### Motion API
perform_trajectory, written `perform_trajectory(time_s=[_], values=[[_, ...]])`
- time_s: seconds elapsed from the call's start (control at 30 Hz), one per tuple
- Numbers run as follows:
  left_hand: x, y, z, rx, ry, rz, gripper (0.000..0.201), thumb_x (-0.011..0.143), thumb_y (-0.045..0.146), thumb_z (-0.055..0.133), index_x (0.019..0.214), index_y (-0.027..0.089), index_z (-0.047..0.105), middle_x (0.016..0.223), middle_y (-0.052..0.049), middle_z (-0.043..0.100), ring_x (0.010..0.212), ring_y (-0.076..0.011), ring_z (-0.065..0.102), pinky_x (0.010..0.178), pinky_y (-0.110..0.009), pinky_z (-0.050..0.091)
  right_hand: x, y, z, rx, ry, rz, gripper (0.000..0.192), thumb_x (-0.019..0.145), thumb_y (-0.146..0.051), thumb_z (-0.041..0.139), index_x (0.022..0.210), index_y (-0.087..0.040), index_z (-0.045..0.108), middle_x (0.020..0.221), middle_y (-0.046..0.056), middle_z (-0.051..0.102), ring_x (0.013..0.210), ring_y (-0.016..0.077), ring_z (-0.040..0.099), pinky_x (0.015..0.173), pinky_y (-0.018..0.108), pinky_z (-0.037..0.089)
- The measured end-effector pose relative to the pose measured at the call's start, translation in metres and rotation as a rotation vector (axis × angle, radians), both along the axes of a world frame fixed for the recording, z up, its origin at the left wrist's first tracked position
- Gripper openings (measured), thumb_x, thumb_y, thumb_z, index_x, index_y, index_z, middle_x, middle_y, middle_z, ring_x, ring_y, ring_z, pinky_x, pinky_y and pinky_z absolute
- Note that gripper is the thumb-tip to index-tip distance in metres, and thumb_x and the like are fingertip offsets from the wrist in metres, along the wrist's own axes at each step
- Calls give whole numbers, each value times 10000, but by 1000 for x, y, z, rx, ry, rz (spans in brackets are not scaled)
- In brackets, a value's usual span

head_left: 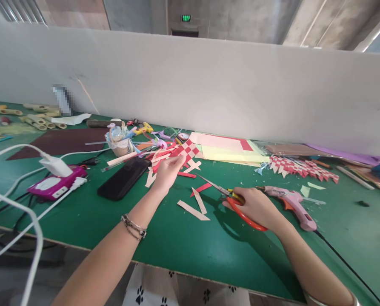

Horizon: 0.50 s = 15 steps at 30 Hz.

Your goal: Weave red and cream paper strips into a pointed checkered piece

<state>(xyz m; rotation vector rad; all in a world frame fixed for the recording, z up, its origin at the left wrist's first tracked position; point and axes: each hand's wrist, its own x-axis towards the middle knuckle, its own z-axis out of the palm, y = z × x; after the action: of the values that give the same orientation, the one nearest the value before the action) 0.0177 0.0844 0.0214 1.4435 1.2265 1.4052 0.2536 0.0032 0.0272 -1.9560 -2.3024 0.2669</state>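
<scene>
My left hand (168, 173) is closed, with thumb and fingers pinching a piece of red-and-pink checkered woven paper (190, 148) above the table. Loose strips fan out to its left. In my right hand (255, 205) is a pair of scissors (249, 219) with orange and yellow handles, the blades pointing left toward the paper. Cut pink paper strips (192, 210) and a red strip (201, 188) lie on the green table just below the blade tips. A black phone (124, 178) rests to the left of my left hand.
A pink glue gun (292, 204) lies right of my right hand, its cord trailing to the front edge. Beyond it is a checkered woven strip (301, 169). Paper sheets (228, 148) lie at the back. A magenta power strip (57, 182) with white cables stands at left.
</scene>
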Motion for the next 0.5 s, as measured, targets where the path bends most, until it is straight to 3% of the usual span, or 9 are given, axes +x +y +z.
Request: perform_trajectory(time_s=[0.1, 0.23, 0.37, 0.43, 0.5], values=[[0, -1, 1, 37, 43, -12, 375, 721, 508, 586, 596, 154, 589, 571, 6, 564, 632, -151, 548, 608, -248, 432, -4, -1, -4, 6, -114, -24, 306, 790, -490, 458, 679, -211, 516, 659, 38, 624, 553, 173, 533, 475, 253, 238], [2, -3, 4, 56, 60, -90, 327, 730, 476, 560, 658, 159, 594, 656, 9, 587, 672, -142, 535, 653, -243, 427, -3, -1, -8, -10, -151, 12, 265, 784, -447, 497, 810, -204, 601, 788, 67, 656, 652, 218, 591, 490, 274, 284], [5, -10, 7, 67, 93, -217, 301, 754, 440, 536, 691, 155, 610, 697, -5, 610, 689, -140, 543, 660, -234, 425, 2, 1, -1, 149, 68, 73, 283, 823, -427, 464, 896, -201, 616, 945, 77, 630, 833, 233, 591, 676, 335, 417], [7, -14, 8, 75, 141, -289, 294, 762, 421, 533, 671, 153, 612, 667, -7, 608, 659, -135, 541, 627, -226, 422, 1, 1, 7, 260, 259, 58, 304, 812, -427, 488, 992, -200, 582, 1001, 81, 608, 921, 234, 569, 776, 362, 429], [12, -18, 10, 73, 209, -350, 283, 767, 400, 533, 663, 152, 620, 628, -4, 599, 616, -130, 535, 586, -220, 414, -6, -1, 16, 252, 528, 73, 372, 803, -435, 507, 1094, -204, 511, 980, 69, 606, 904, 203, 573, 777, 343, 453]])
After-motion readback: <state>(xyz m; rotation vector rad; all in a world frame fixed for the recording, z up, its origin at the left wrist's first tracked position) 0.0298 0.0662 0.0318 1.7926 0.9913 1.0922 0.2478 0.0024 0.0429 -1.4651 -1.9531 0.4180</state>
